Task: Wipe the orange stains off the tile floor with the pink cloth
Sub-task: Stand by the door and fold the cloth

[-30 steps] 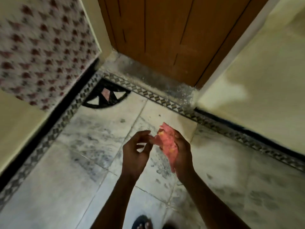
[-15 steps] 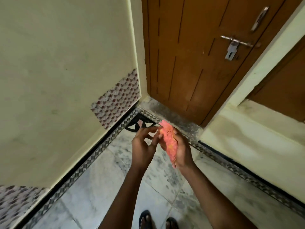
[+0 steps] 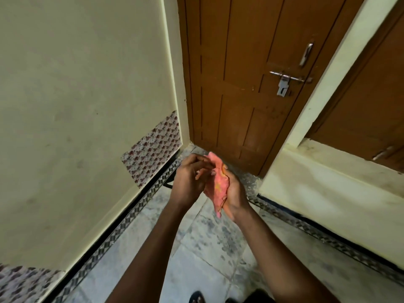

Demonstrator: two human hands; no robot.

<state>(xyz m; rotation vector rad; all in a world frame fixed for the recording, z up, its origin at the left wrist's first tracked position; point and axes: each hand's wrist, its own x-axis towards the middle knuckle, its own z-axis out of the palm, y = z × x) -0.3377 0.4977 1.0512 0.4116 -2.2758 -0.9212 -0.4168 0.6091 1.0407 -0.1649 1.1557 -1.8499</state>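
I hold the pink cloth [image 3: 220, 184] in front of me, well above the floor. It is crumpled and smeared with orange-yellow. My right hand [image 3: 235, 193] cups it from the right, thumb on its upper edge. My left hand [image 3: 189, 180] is beside it on the left, fingertips curled against the cloth's upper part. The grey marbled tile floor [image 3: 203, 254] lies below. I see no orange stains on the part of the floor that shows.
A brown wooden door [image 3: 247, 88] with a metal latch [image 3: 284, 80] stands ahead. A cream wall [image 3: 83, 106] runs along the left and a low cream ledge [image 3: 323, 193] on the right. A patterned border strip [image 3: 113, 232] edges the floor. My sandalled feet [image 3: 197, 297] show at the bottom.
The view has tilted up from the floor to the door and wall. My hands stay together on the cloth, the left fingers working at its top.
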